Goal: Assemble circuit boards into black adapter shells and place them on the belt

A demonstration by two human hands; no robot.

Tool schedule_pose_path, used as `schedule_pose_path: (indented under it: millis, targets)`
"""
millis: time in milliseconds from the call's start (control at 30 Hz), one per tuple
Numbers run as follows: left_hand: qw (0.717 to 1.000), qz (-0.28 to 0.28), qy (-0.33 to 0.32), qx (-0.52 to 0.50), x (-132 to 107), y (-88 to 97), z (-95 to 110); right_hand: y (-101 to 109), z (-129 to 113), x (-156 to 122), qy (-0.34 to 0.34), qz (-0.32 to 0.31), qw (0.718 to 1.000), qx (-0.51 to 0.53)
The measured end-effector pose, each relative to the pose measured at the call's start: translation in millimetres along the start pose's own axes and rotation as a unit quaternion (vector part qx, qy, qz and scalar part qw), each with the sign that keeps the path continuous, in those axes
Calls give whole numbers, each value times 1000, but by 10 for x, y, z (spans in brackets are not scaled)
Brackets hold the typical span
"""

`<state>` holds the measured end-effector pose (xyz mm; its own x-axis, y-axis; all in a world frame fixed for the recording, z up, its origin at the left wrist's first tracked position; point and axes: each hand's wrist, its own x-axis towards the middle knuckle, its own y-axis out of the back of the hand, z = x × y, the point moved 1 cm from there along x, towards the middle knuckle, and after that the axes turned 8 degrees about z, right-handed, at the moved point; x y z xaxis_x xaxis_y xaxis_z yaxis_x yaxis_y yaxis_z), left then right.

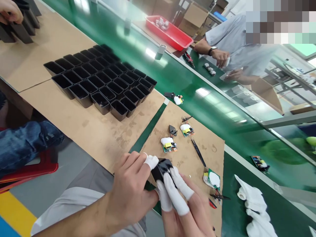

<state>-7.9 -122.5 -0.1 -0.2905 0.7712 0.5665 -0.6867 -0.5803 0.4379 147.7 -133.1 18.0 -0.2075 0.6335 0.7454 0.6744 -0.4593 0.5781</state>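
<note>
Between both hands I hold a black plastic housing (pixel 158 172), partly hidden by my fingers. My left hand (pixel 132 187) grips its left side, with a white finger cot on one finger. My right hand (pixel 181 200) wears white finger cots on several fingers and presses at the housing's opening; what lies inside is hard to make out. Just beyond lie small circuit boards with white and yellow parts, one circuit board (pixel 168 144) nearest and another circuit board (pixel 187 130) behind it. Black tweezers (pixel 198 152) rest on the cardboard to the right.
Rows of black housings (pixel 98 77) stand on cardboard (pixel 103 135) at the left. A further board (pixel 211 178) and a crumpled white cloth (pixel 256 207) lie right. Across the green conveyor (pixel 204 95), a co-worker (pixel 237 49) handles small parts near a red tray (pixel 170 34). Another person's hand (pixel 11 11) is upper left.
</note>
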Motion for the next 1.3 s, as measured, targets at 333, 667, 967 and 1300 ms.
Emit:
schedule_pose_path:
  millis: [333,667,967,1300]
  targets:
    - [999,-33,31,1,-74,-153,-99,-109,190,-186,49,-49,996,52]
    - [997,-75,22,10,-32,-48,-66,-81,109,-112,37,-51,998,25]
    - [998,-63,-6,12,-168,-143,-215,-164,118,-239,-34,-18,999,16]
    - [998,-52,-22,-16,-128,-101,-229,-143,168,-279,4,-62,998,30]
